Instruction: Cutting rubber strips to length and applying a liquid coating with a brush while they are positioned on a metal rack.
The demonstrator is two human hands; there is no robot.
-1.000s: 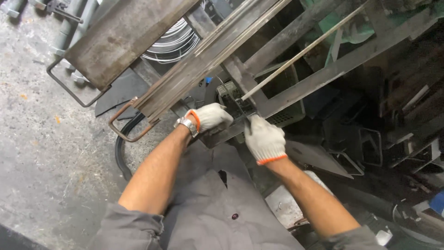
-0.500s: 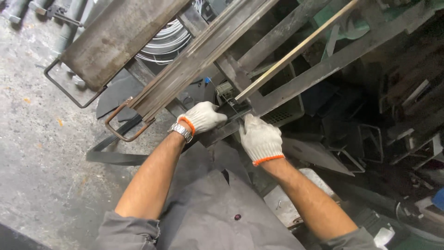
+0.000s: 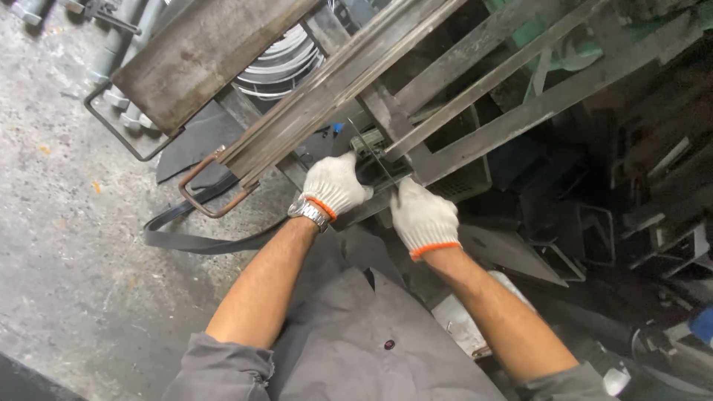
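Both gloved hands meet low on the leaning steel frame (image 3: 475, 126), the left hand (image 3: 336, 186) with its grip clamped on a dark bar (image 3: 375, 160) and the right hand (image 3: 422, 217) closed just beside it, apparently steadying the piece against the stacked flat bars (image 3: 319, 96).

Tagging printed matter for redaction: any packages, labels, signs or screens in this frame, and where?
No signs, screens or readable labels show.
Possible package: pale whitish wrapped object, low, beside the right forearm, partly hidden; kind unclear.
Green slotted crate: behind the steel bars, right of the right hand; no label visible.
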